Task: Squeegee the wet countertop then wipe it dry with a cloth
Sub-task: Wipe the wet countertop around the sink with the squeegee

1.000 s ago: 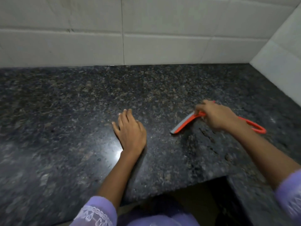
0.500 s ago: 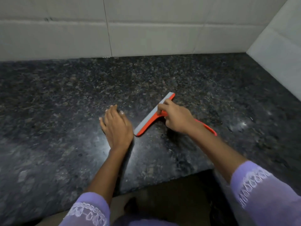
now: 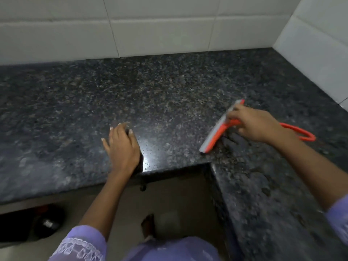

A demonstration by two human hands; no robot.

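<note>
- The right hand had its fingers curled around the orange squeegee, gripping where handle met blade; that join was hidden under the hand.
- The grey blade edge lay on the dark granite countertop, near the inner corner of the front edge, its far tip blurred.
- The handle's loop stuck out behind the wrist.
- The left hand rested flat, fingers together, holding nothing.
- Lilac sleeves were cut off by the frame.

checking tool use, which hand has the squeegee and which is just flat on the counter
The right hand grips the orange squeegee. The left hand holds nothing, lying palm down on the granite countertop near its front edge.
</note>
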